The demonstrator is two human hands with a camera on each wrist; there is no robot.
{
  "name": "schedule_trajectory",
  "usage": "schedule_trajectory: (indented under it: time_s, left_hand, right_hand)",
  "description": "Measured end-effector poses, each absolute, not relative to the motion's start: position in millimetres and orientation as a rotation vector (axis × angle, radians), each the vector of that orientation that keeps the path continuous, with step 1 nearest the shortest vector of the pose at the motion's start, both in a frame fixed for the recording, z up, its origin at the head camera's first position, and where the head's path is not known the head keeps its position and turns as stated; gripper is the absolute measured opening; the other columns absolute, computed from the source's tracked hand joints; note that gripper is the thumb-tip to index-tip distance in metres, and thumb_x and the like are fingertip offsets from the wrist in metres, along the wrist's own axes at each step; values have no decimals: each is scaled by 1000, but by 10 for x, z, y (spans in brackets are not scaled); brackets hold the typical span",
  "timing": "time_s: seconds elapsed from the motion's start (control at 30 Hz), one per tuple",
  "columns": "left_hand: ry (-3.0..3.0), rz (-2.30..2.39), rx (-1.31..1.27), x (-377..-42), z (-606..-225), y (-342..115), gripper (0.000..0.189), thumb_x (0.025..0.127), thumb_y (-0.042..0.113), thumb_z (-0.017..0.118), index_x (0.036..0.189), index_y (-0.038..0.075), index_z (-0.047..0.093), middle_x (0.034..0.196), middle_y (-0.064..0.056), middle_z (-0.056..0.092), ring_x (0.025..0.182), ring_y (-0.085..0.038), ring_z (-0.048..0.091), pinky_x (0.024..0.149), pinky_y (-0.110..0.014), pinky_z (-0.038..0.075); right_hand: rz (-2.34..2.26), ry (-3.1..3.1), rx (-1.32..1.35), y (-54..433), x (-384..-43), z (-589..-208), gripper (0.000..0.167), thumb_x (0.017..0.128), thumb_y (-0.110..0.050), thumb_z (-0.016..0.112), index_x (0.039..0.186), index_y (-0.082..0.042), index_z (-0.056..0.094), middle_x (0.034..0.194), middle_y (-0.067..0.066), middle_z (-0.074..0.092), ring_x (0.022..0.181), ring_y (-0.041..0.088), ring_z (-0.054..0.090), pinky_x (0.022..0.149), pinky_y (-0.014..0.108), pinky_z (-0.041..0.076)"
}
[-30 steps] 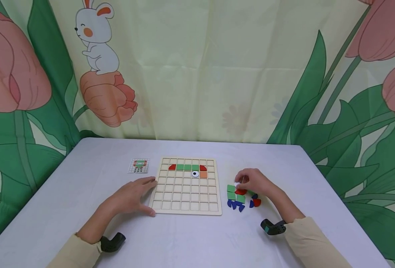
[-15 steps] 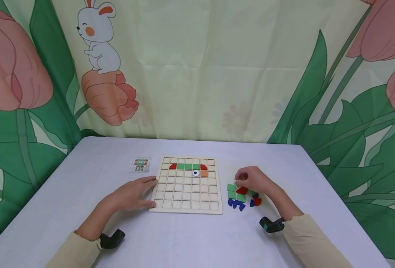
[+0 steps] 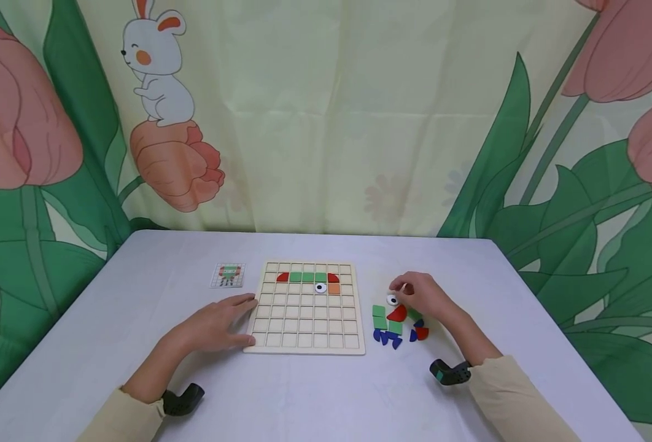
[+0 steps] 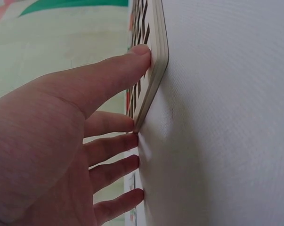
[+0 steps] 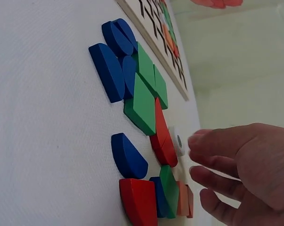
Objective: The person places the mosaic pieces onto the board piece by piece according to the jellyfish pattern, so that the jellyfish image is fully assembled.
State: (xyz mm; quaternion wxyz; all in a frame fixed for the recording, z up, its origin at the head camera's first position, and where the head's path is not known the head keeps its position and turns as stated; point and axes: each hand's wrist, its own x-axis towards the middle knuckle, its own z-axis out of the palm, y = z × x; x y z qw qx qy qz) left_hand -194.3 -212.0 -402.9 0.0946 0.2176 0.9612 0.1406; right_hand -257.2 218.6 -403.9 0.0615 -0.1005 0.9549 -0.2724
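Note:
In the head view my left hand (image 3: 215, 322) rests at the left side of the wooden grid board (image 3: 306, 313), fingers spread. The left wrist view shows the thumb on the board's (image 4: 156, 66) corner and the fingertips along its edge. Red rounded pieces, green squares (image 3: 308, 277), an orange square (image 3: 334, 288) and an eye disc (image 3: 320, 287) sit in the upper cells. My right hand (image 3: 422, 293) is over the loose pieces, its fingers relaxed. A second, white eye disc (image 3: 392, 299) lies pupil up, right at the fingertips; in the right wrist view this disc (image 5: 178, 141) is beside the thumb tip.
A small pattern card (image 3: 228, 275) lies beyond the left hand. Right of the board are loose green squares (image 3: 379, 311), blue pieces (image 3: 396, 344) and red pieces (image 3: 397, 314). Orange pieces (image 5: 182, 197) show in the right wrist view. A printed curtain (image 3: 315, 123) hangs behind the table.
The right fingers held the white disc with no pupil showing; now its pupil faces up and the fingers have come off it. The left hand stays at the board.

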Motion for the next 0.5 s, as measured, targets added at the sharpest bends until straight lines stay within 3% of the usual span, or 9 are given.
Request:
schedule_trajectory:
  time_s: [0.2,0.5]
  left_hand:
    - [2879,401,652,-1974,-4035,-2124,78,82,47,72,144,8,45,153,-11,39,139,-34,39,105,-57,39]
    - [2862,410,639,-1962,-4046,-2118,78,82,48,72,144,9,45,153,-11,39,140,-34,39,106,-58,37]
  right_hand:
    - [-819,2862,-384,2183,-2571,-4052,24,87,-2,67,109,-10,75,100,7,67,83,16,57,72,26,56]
    - [-836,2843,-253,2122,-2566,-4094,26,85,-10,73,111,-10,74,93,4,64,80,15,56,70,25,56]
